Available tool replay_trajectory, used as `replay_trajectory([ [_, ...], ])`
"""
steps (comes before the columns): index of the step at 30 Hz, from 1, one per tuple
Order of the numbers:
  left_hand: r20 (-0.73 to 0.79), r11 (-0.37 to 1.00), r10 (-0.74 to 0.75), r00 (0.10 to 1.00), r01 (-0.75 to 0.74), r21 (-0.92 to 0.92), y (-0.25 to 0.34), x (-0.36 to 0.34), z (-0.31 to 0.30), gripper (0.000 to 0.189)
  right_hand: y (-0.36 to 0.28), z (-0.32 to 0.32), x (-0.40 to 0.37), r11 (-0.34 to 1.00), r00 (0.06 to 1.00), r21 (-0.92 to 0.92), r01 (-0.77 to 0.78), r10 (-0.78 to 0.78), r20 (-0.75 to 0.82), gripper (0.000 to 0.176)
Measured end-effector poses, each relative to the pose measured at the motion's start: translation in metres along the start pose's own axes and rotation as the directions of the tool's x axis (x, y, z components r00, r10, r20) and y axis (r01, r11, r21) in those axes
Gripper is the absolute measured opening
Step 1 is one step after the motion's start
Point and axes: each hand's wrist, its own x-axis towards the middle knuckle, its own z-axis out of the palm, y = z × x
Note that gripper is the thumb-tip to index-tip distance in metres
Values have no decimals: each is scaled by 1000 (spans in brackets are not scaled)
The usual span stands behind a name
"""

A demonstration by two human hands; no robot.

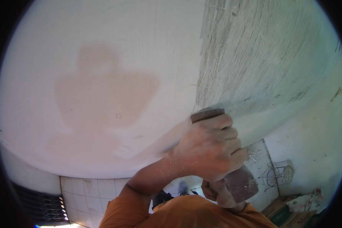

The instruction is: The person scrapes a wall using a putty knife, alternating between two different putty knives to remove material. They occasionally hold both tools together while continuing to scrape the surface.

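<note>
My left hand point(212, 146) is closed in a fist around a putty knife, with only its flat brown blade point(208, 115) showing above the knuckles. The blade's edge meets the wall point(171, 49) where smooth white plaster borders a streaked grey area point(247, 57). Pale dust coats the fingers. Below it, close to my orange shirt point(193, 212), my right hand point(221, 194) grips a second putty knife, whose wide brown blade point(242, 184) carries smears of white plaster. My left hand hides part of this hand and both handles are covered.
A metal-framed stool point(279, 175) stands on the tiled floor point(89, 193) at lower right, near white crumbs. Cardboard and paper point(296, 209) lie in that corner. A dark slatted grille point(36, 203) is at lower left. The side wall point(311, 140) rises on the right.
</note>
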Motion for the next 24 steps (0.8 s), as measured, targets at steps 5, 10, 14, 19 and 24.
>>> replay_trajectory([
  [5,0,998,19,1000,-19,52,-1,16,-10,18,-14,9,-4,996,998,-78,39,-42,-39,56],
  [10,-29,1000,-27,999,27,8,2,5,-2,18,-28,17,-8,977,998,-214,11,-23,-52,67],
  [14,-44,999,41,998,-40,34,-6,21,-8,20,-19,24,-11,937,909,-210,280,-329,-256,63],
  [19,-19,998,-60,998,61,29,3,-3,6,19,0,10,-4,979,971,-64,196,-202,-126,50],
  [24,99,997,-35,994,29,67,-1,15,-5,17,-19,18,-6,972,964,-82,219,-228,-133,56],
])
